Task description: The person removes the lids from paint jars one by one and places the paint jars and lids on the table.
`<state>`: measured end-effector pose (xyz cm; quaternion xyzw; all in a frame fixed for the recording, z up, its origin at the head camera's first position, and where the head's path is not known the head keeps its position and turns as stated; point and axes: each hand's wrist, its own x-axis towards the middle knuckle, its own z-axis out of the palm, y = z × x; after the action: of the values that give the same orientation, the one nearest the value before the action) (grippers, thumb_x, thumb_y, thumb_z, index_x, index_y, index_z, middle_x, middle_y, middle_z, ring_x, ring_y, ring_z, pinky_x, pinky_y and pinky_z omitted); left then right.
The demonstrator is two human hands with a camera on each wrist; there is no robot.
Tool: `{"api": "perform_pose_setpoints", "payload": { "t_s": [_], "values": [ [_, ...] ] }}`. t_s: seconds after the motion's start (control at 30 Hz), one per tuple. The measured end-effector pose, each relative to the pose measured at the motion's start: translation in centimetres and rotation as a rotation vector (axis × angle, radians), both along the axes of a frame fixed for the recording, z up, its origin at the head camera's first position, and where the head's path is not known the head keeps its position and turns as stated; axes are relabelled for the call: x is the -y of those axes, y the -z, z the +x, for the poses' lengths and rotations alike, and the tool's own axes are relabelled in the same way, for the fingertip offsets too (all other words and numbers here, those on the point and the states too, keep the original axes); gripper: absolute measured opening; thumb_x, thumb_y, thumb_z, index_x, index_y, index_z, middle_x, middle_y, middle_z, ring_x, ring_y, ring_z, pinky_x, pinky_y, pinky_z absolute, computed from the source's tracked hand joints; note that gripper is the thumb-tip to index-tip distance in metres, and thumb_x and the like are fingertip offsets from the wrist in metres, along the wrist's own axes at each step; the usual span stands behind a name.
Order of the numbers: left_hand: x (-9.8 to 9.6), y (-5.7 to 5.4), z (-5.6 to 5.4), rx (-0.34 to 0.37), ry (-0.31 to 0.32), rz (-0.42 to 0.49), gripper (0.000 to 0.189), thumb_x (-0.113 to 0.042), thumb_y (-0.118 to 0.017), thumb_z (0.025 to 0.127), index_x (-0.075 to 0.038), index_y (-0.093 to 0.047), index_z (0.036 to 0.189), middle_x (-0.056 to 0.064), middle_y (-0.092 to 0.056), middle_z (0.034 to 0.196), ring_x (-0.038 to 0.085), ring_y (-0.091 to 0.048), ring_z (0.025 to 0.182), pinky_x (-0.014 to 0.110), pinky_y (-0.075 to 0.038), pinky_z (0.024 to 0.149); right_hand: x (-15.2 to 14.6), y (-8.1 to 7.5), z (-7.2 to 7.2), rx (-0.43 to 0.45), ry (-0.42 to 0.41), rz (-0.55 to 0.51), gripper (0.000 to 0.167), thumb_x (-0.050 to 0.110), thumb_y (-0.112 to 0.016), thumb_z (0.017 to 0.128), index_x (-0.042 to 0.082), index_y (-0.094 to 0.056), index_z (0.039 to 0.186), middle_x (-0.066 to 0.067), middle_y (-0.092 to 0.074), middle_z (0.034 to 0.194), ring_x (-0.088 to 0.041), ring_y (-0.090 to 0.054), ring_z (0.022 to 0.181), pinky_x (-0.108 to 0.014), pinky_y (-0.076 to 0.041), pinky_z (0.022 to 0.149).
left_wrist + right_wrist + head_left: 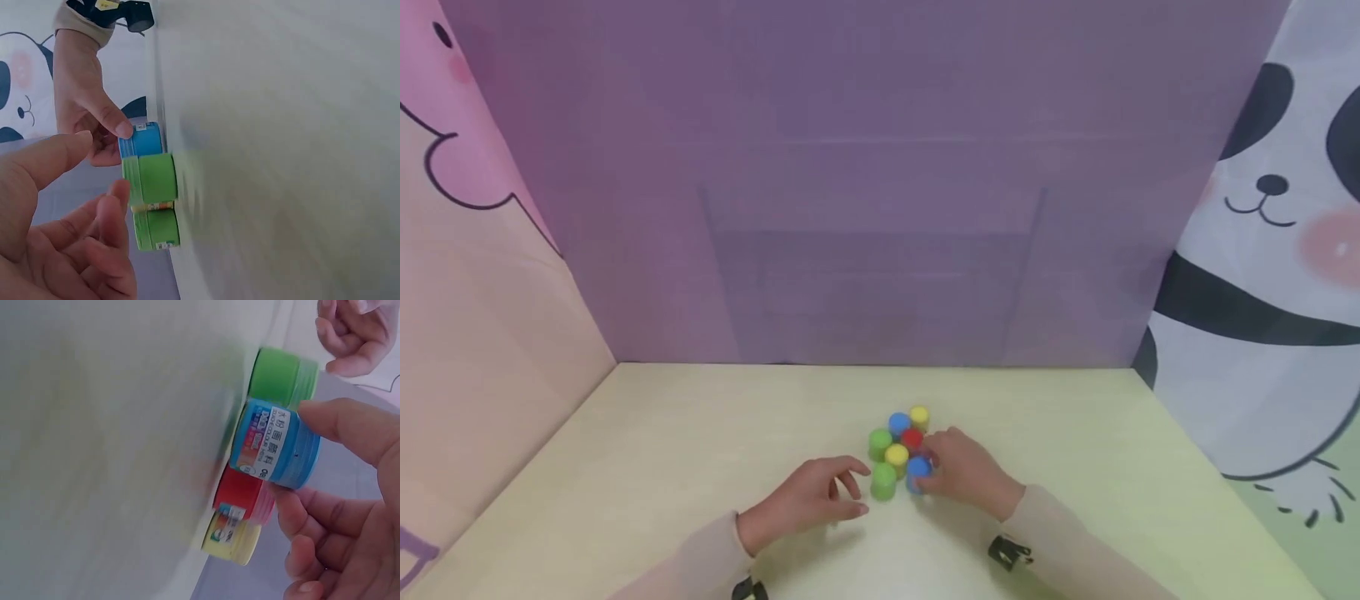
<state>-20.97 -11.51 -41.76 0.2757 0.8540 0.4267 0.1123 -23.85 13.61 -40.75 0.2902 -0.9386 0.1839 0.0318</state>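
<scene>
My right hand (973, 473) pinches a blue gouache paint jar (265, 440) between thumb and fingers at its lid; the jar stands on the table at the near right of a cluster. Beside it on the left is a green paint jar (883, 483). My left hand (805, 500) hovers just left of that green jar, fingers loosely bent and thumb apart, holding nothing. Behind these stand a yellow jar (897, 457), a red jar (912, 438) near my right fingertips, and another green jar (880, 443). At the back are a second blue jar (898, 423) and a second yellow jar (919, 415).
The jars share a pale yellow tabletop (700, 433). A purple panel (872, 183) rises along its back edge. Cartoon-printed walls flank it, with a panda (1262, 250) on the right and a pink figure (482, 167) on the left.
</scene>
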Motion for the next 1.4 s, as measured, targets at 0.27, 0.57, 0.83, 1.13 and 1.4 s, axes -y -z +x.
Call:
{"api": "perform_pose_setpoints", "payload": {
  "t_s": [0.27, 0.57, 0.83, 1.13, 1.4],
  "values": [
    [-1.2, -0.3, 0.8, 0.094, 0.058, -0.019, 0.044, -0.021, -0.074, 0.081, -0.009, -0.057, 0.119, -0.008, -0.060, 0.076, 0.006, -0.049, 0.053, 0.021, -0.040, 0.052, 0.3, -0.9, 2.0, 0.064, -0.053, -0.006, 0.025, 0.027, -0.079, 0.073, 0.012, -0.060, 0.082, 0.008, -0.055, 0.075, -0.008, -0.044, 0.072, -0.024, -0.041, 0.064],
    [-1.8, 0.1, 1.2, 0.225, 0.088, -0.077, 0.042, -0.018, -0.077, 0.077, -0.010, -0.053, 0.111, -0.004, -0.056, 0.070, 0.007, -0.049, 0.058, 0.020, -0.038, 0.054, 1.3, -0.6, 3.5, 0.085, -0.196, 0.059, 0.024, 0.030, -0.078, 0.073, 0.015, -0.062, 0.083, 0.014, -0.053, 0.074, -0.002, -0.043, 0.074, -0.018, -0.040, 0.067],
    [-2.6, 1.0, 1.2, 0.362, 0.092, 0.001, 0.033, -0.009, -0.074, 0.078, -0.012, -0.053, 0.104, 0.000, -0.053, 0.068, 0.011, -0.046, 0.050, 0.020, -0.037, 0.043, 1.8, -0.3, 4.1, 0.078, -0.278, 0.088, 0.023, 0.032, -0.077, 0.076, 0.017, -0.062, 0.086, 0.018, -0.054, 0.077, 0.004, -0.046, 0.074, -0.023, -0.041, 0.080],
    [-3.7, 1.7, 1.7, 0.309, 0.051, 0.099, 0.037, -0.006, -0.079, 0.072, -0.012, -0.060, 0.104, -0.004, -0.045, 0.064, 0.007, -0.041, 0.045, 0.018, -0.033, 0.038, 1.8, 0.0, 4.3, -0.002, -0.273, 0.132, 0.029, 0.037, -0.077, 0.076, 0.016, -0.062, 0.089, 0.017, -0.048, 0.072, 0.002, -0.040, 0.068, -0.018, -0.037, 0.070],
    [-4.1, 1.9, 1.2, 0.391, 0.026, 0.103, 0.029, 0.000, -0.077, 0.073, -0.014, -0.062, 0.093, -0.003, -0.045, 0.061, 0.008, -0.040, 0.046, 0.018, -0.035, 0.037, 1.8, 0.3, 4.9, -0.014, -0.188, 0.154, 0.044, 0.058, -0.069, 0.074, 0.019, -0.049, 0.068, 0.015, -0.034, 0.061, -0.002, -0.028, 0.058, -0.018, -0.028, 0.058]
  ]
}}
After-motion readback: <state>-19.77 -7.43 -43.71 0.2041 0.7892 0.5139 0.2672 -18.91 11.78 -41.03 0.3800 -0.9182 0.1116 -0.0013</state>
